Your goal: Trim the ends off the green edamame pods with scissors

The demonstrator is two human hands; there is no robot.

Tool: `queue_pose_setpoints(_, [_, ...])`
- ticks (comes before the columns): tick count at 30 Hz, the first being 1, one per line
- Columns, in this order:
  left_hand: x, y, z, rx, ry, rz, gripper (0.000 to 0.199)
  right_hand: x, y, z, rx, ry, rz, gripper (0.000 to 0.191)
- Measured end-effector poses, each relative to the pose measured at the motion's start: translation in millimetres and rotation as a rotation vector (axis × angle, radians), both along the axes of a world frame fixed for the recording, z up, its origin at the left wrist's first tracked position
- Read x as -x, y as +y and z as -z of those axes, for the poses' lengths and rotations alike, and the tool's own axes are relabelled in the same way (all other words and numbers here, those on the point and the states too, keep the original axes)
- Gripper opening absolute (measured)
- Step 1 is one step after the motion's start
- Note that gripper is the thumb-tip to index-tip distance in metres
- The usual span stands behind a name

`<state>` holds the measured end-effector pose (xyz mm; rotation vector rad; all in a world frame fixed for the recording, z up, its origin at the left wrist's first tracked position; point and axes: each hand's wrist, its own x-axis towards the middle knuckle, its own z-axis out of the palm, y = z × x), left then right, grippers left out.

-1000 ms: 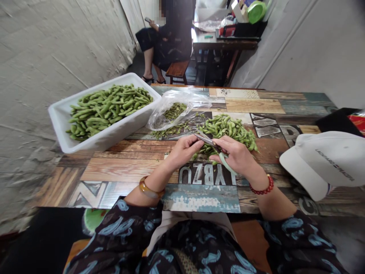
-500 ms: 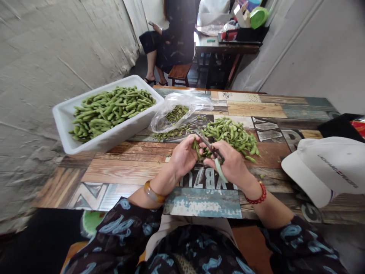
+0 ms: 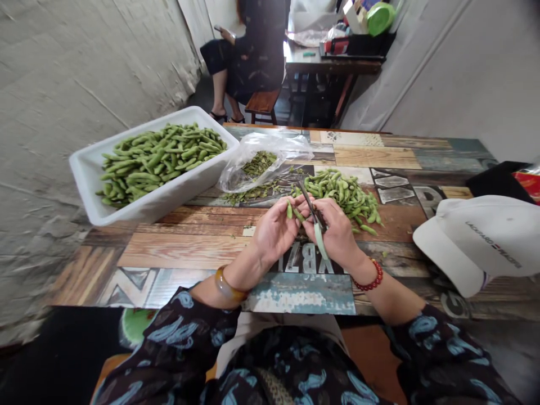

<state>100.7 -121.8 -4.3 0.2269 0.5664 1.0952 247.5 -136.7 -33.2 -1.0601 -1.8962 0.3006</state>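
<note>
My left hand (image 3: 275, 228) is closed on green soybean pods (image 3: 289, 210), palm turned up over the table. In my right hand (image 3: 337, 232) is a pair of scissors (image 3: 319, 239) with pale green handles, the dark blades pointing away from me beside the held pods. Fingers of both hands meet around the blades, so the exact cutting spot is hidden. Just beyond my right hand lies a heap of soybean pods (image 3: 350, 194). Past my left hand, a clear plastic bag (image 3: 287, 147) holds trimmed green scraps (image 3: 259, 163), with more scraps spilled in front of it.
A white tub (image 3: 169, 211) of soybean pods stands at the left by the wall. A white cap (image 3: 485, 239) lies at the right, near a black box (image 3: 498, 181). Beyond the table, a person (image 3: 261, 50) sits on a wooden stool (image 3: 262, 102) with a phone.
My right hand and the scissors have shifted slightly left, closer to my left hand, and the blades now point more upright. The pods in my left fingers lie differently. The view has shifted slightly.
</note>
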Motion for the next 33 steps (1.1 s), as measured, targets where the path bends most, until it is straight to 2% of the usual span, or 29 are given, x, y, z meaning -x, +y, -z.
queue_pose_setpoints(5, [2,1,2.4,-0.082,0.0,0.031,0.019,0,2,0.5,0.017,0.052,0.011,0.028])
queue_pose_setpoints(13, [4,6,0.3,-0.141,0.093,0.016,0.016,-4,4,7.4,0.157,0.103,0.042,0.03])
queue_pose_setpoints(20, [-2,3,2.3,-0.063,0.089,0.049,0.016,4,3,3.7,-0.008,0.03,-0.053,0.029])
queue_pose_setpoints(22, [-2,4,1.8,-0.07,0.08,0.055,0.015,6,1,4.2,-0.013,0.042,-0.07,0.028])
queue_pose_setpoints(25, [4,8,2.6,-0.1,0.074,0.038,0.011,4,-2,4.2,0.09,0.098,-0.043,0.026])
queue_pose_setpoints(29, [15,15,7.8,-0.125,0.146,-0.019,0.007,-3,-3,-0.5,0.336,0.313,0.041,0.025])
queue_pose_setpoints(31, [17,15,11.3,-0.131,0.216,-0.003,0.003,-5,-3,-4.2,0.453,0.453,0.043,0.026])
queue_pose_setpoints(33, [15,12,14.4,-0.171,0.309,0.048,0.01,-6,-4,-7.6,0.531,0.568,0.014,0.027])
